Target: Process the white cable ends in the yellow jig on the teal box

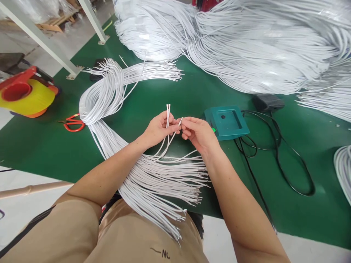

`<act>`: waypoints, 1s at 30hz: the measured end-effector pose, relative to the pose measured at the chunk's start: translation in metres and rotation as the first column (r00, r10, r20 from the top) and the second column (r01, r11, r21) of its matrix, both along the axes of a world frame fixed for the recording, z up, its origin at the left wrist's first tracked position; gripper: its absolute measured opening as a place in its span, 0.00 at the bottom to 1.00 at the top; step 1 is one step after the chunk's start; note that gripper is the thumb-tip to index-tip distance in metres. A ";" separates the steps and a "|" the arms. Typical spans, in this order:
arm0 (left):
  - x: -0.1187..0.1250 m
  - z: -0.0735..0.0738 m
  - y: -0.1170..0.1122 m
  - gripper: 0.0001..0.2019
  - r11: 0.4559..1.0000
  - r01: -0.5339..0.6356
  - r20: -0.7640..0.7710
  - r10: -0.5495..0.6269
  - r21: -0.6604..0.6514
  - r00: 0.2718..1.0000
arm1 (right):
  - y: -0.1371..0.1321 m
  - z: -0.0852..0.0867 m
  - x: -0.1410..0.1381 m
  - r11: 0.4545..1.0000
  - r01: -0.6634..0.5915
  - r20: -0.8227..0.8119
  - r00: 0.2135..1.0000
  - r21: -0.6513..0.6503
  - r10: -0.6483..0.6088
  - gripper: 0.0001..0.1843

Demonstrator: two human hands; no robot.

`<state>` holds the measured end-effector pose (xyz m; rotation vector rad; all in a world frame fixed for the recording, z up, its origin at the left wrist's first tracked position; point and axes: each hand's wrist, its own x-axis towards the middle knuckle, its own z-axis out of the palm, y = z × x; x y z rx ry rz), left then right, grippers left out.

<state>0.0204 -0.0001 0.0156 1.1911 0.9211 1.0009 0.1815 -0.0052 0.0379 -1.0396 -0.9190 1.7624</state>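
My left hand (pixel 161 128) pinches a few white cables (pixel 168 122) whose metal-tipped ends stick up above its fingers. Close beside it, my right hand (pixel 196 130) has its thumb and finger closed on the end of another white cable (pixel 180 122), which tilts up to the right. Those cables run down into a thick bundle of white cables (pixel 164 175) that fans out under my forearms, loose ends pointing right. The bundle continues left into a bent, gathered loop (pixel 93 98) lying on the green table.
Red-handled scissors (pixel 74 123) lie left of the loop. A teal device (pixel 227 122) with a green light and black cord (pixel 279 153) sits right of my hands. Large white cable piles (pixel 260 47) fill the back. Red and yellow tape rolls (pixel 27 93) stand at the left, near metal posts (pixel 94 22).
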 end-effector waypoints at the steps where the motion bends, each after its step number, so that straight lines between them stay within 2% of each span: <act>1: 0.000 0.001 -0.001 0.20 1.000 0.000 0.002 0.000 0.006 1.000 | 0.001 0.000 0.001 0.999 -0.028 -0.034 0.999 -0.023 0.027 0.14; 9: 0.005 0.004 -0.006 0.19 0.997 0.072 -0.008 -0.071 0.035 0.997 | 0.002 0.000 -0.001 1.000 -0.029 0.025 0.999 -0.011 0.029 0.24; 13: 0.004 0.000 -0.004 0.19 0.997 0.063 -0.009 -0.063 0.046 0.998 | 0.001 -0.002 0.001 0.995 -0.087 -0.074 0.994 -0.039 0.084 0.27; 16: 0.002 -0.002 -0.002 0.18 0.998 0.036 -0.004 -0.036 0.059 0.999 | 0.001 -0.004 0.003 0.994 -0.101 -0.128 0.987 -0.053 0.094 0.24; 20: 0.001 0.001 -0.002 0.19 0.997 0.034 0.038 -0.036 0.071 0.999 | -0.001 -0.003 0.002 0.999 -0.004 -0.084 0.996 -0.038 0.001 0.17; 22: 0.001 0.002 -0.002 0.23 0.997 0.037 0.041 -0.040 0.074 0.998 | -0.002 -0.002 0.000 0.997 0.074 0.007 0.997 0.038 -0.075 0.16; 24: 0.001 0.002 -0.002 0.24 0.996 0.042 0.054 -0.047 0.079 0.997 | -0.004 -0.003 -0.001 0.979 0.119 0.155 0.977 0.163 -0.144 0.13; 26: 0.001 0.001 -0.002 0.20 0.997 0.054 0.083 -0.059 0.057 0.995 | -0.005 -0.005 -0.004 0.942 0.123 0.340 0.912 0.312 -0.231 0.09; 27: 0.001 0.001 -0.002 0.19 0.998 0.061 0.108 -0.063 0.025 0.992 | -0.005 -0.006 -0.005 0.912 0.104 0.433 0.855 0.398 -0.286 0.07; 29: 0.000 0.001 -0.002 0.19 0.993 0.080 0.171 -0.064 -0.089 0.983 | -0.006 -0.008 -0.006 0.811 0.001 0.588 0.689 0.585 -0.424 0.09; 30: -0.001 0.001 -0.002 0.20 0.983 0.093 0.204 -0.060 -0.158 0.977 | -0.006 -0.009 -0.006 0.744 -0.096 0.640 0.590 0.661 -0.492 0.12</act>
